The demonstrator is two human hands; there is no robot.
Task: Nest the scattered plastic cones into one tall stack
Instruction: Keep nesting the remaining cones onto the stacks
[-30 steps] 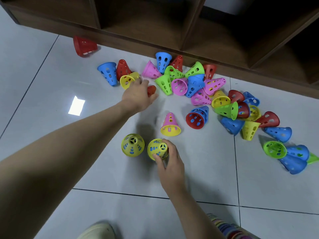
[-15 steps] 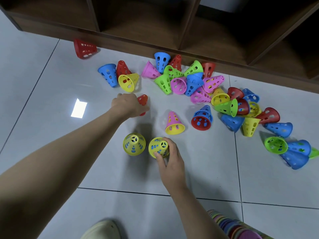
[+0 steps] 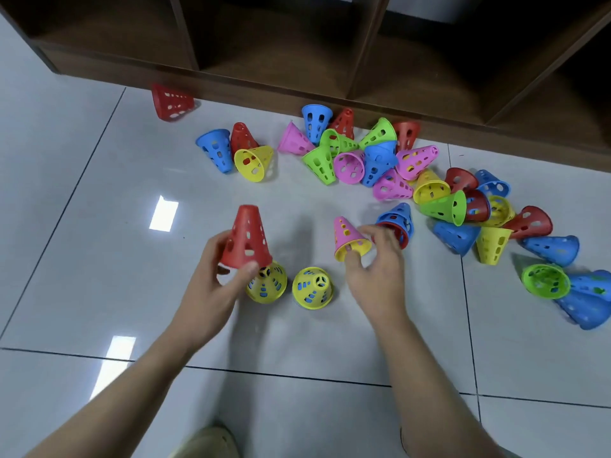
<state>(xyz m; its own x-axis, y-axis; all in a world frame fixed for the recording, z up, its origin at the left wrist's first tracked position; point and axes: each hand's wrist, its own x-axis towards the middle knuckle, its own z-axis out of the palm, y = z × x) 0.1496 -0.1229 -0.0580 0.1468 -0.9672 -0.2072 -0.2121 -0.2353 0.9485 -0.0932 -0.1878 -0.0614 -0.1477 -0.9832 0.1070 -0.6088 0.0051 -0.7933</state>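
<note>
Perforated red cone (image 3: 247, 239) in left hand (image 3: 211, 292), pink-over-yellow nested cone (image 3: 350, 239) in right hand (image 3: 377, 276).

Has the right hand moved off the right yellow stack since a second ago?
Yes. The right hand left the right yellow stack and moved up-right, now gripping the pink-over-yellow cone.

A home room: glossy tiled floor (image 3: 99, 226) and open wooden cubby shelving (image 3: 281, 44).
</note>
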